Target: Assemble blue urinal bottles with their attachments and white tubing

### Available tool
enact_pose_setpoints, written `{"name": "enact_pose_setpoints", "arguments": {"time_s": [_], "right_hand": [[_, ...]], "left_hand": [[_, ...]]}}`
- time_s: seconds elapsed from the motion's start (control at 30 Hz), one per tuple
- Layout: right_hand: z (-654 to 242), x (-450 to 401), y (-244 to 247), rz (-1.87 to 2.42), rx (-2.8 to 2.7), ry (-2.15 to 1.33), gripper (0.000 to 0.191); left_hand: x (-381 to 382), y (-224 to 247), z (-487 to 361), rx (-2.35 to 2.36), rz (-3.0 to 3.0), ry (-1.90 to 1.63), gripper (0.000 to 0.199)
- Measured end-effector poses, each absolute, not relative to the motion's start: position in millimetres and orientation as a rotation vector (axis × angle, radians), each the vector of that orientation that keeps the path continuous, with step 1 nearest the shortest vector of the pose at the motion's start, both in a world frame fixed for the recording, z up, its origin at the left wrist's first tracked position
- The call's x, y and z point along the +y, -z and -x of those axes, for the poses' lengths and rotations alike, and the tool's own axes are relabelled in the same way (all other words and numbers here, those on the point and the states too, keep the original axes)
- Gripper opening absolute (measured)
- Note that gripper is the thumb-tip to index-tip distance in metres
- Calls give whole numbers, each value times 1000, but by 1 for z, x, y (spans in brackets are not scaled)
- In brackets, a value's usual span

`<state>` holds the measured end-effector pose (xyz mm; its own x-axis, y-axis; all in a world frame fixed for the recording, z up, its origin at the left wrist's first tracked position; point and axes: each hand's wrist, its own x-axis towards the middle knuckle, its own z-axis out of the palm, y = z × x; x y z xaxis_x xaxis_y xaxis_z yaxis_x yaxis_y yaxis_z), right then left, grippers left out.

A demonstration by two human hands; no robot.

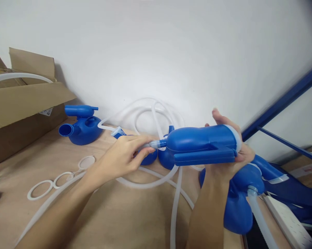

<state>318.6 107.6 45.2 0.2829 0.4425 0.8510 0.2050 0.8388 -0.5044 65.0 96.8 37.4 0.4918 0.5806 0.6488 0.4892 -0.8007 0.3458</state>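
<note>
My right hand (233, 152) grips a blue plastic urinal cup (201, 140) from its wide end, which has a white rim (235, 136). A flat blue bar runs along the cup's lower side, and its narrow spout (163, 143) points left. My left hand (131, 152) pinches the end of a translucent hose (153, 144) between thumb and fingers. That hose end sits at the spout, touching it; how far it goes on cannot be made out. Behind my hands, partly hidden, stand blue urinal bottles (166, 159) on the table.
A blue urinal bottle (85, 131) stands at the left, near an open cardboard box (28, 110). White rings (40, 189) lie on the wooden table (114, 221). Coiled hoses (150, 103) lean against the wall. At right are more blue bottles (238, 207) and a blue metal frame (282, 100).
</note>
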Motion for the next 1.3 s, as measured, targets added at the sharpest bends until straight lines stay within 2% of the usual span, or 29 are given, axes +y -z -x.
{"name": "enact_pose_setpoints", "arguments": {"time_s": [0.1,0.23,0.37,0.5,0.73,0.83,1.03,1.13,1.3], "right_hand": [[-319,107,-44,508,-1281,-44,55],[-317,112,-43,620,-1249,-70,57],[-317,119,-38,878,-1127,-297,62],[-319,123,-36,901,-1159,-326,63],[-329,121,-38,1029,-1235,-376,60],[-335,116,-41,1018,-1261,-379,54],[-338,106,-51,808,-1260,-307,39],[-335,104,-53,768,-1275,-252,37],[-322,101,-53,804,-1284,-191,40]], "left_hand": [[101,-31,-66,868,-2695,-1160,23],[103,-26,-69,864,-2722,-1187,23],[99,-27,-71,920,-2726,-1193,23],[97,-24,-72,1065,-2854,-1190,27],[107,9,-91,1197,-3149,-1308,29],[109,13,-100,1157,-2991,-1334,29],[95,-22,-90,972,-2385,-959,36],[90,-36,-82,977,-2228,-807,43],[87,-42,-78,920,-2011,-844,37]]}}
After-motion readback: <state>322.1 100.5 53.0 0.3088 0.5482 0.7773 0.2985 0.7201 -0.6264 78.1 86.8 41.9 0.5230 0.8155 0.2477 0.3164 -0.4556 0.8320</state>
